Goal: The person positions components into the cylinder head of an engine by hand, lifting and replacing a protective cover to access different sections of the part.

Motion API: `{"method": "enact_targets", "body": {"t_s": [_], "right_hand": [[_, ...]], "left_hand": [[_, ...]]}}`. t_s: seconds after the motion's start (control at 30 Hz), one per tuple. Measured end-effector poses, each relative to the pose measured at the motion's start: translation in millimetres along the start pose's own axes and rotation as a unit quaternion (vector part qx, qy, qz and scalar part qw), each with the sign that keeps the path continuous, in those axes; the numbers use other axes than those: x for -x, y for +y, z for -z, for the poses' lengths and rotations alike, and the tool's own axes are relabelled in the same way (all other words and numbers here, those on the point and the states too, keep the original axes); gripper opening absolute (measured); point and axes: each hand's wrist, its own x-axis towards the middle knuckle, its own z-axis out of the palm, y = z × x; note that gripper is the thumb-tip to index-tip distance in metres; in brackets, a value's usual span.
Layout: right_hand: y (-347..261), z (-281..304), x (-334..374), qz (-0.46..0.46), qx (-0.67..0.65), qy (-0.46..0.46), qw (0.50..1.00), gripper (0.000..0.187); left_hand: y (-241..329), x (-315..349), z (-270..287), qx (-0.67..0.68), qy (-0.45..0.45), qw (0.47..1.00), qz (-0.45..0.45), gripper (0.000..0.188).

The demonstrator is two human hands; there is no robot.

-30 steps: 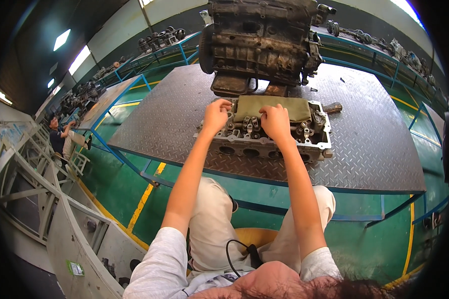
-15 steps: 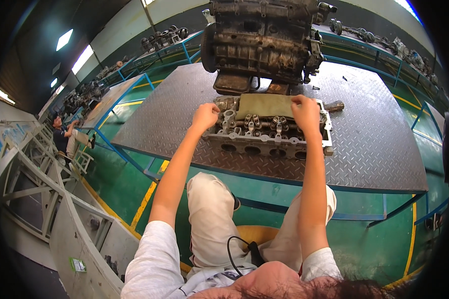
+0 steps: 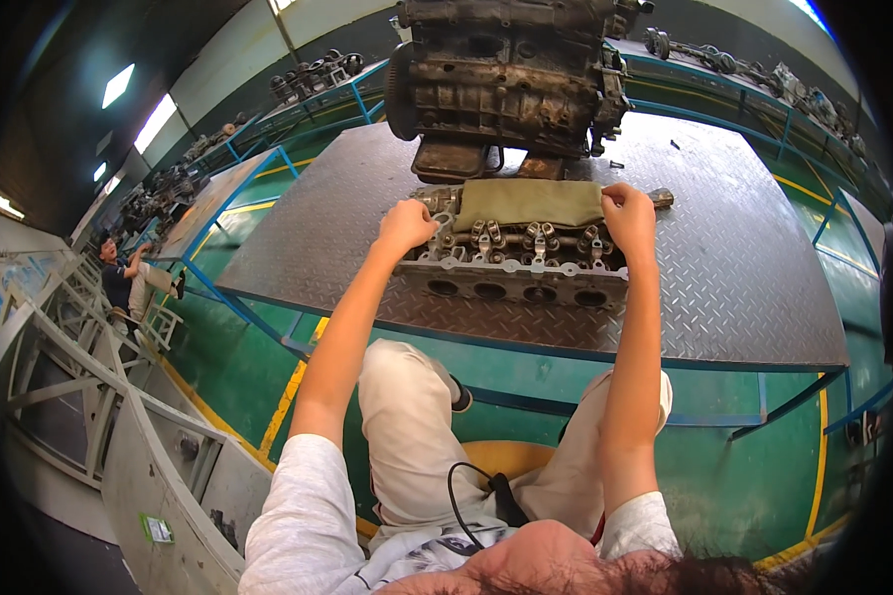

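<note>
An engine cylinder head (image 3: pixel 511 283), with rocker arms and springs showing along its top, lies on the metal-plated table. Across its far side is spread an olive-green cloth (image 3: pixel 531 203). My right hand (image 3: pixel 630 220) is closed in a pinch at the cloth's right edge, above the right end of the cylinder head. At the opposite end, my left hand (image 3: pixel 407 226) has its fingers curled down beside the leftmost rocker parts. Whatever those fingertips hold, if anything, is hidden.
A large dark engine block (image 3: pixel 506 84) stands just behind the cylinder head. Small bolts (image 3: pixel 617 165) lie to its right on the diamond-plate table (image 3: pixel 734 268). At far left a person (image 3: pixel 127 278) sits near another bench. A grey metal frame (image 3: pixel 99 387) stands at my left.
My right hand has moved right, and the cloth's right edge now reaches farther along the cylinder head. My left hand stays at the left end. The whole view has shifted slightly.
</note>
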Motion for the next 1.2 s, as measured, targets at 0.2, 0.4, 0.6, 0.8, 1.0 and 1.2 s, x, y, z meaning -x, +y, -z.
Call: {"method": "enact_targets", "body": {"t_s": [0.2,0.4,0.6,0.8,1.0,1.2], "right_hand": [[6.8,11.4,-0.8,-0.007,-0.003,-0.002,1.000,0.021],[10.3,15.7,1.9,0.003,-0.039,0.003,0.999,0.022],[7.8,13.3,6.8,-0.032,-0.015,-0.075,0.997,0.020],[14.8,16.6,7.4,-0.057,0.011,-0.095,0.994,0.019],[2.8,6.9,14.6,-0.043,0.006,-0.085,0.995,0.020],[1.0,-5.2,21.2,0.027,0.138,-0.039,0.989,0.016]], "left_hand": [[13.3,9.6,-5.4,-0.060,0.012,0.998,-0.007,0.038],[12.4,6.1,-18.0,-0.109,0.058,0.992,0.005,0.042],[12.5,6.9,-20.4,-0.109,0.065,0.992,0.009,0.042],[19.2,10.1,-13.6,-0.100,0.039,0.994,0.025,0.047],[18.4,9.3,-12.8,-0.132,0.069,0.989,0.014,0.043],[20.2,6.3,-12.5,-0.125,0.072,0.990,0.006,0.046]]}}
